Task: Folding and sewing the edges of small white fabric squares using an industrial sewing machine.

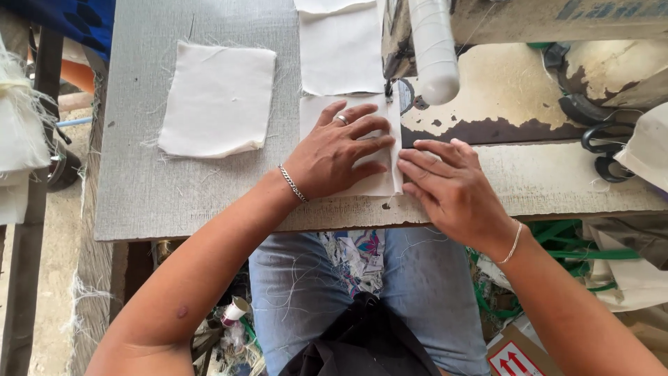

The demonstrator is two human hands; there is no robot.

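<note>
Frayed pale cloth (17, 118) is seen at the far left, off the desk (139, 188).

A cut white piece (217, 99), loose and flat, is laid on the grey left part of the desk, well apart from both hands.

A white strip (339, 56) is stretched flat from the far edge toward the needle, ending in a panel (379, 182) under the hands.

Left hand (339, 150): pressed flat on the panel, fingers spread, nothing grasped; a ring and a wrist chain are worn.

Needle and foot (390, 90): set at the panel's far right corner, just beyond the left fingertips.

Right hand (451, 188): laid flat, fingers extended, touching the panel's right edge, nothing clenched; a thin bracelet is worn.

A white thread cone (434, 49) is seen above the right hand.

Black-handled scissors (604, 143) are lying at the far right.
</note>
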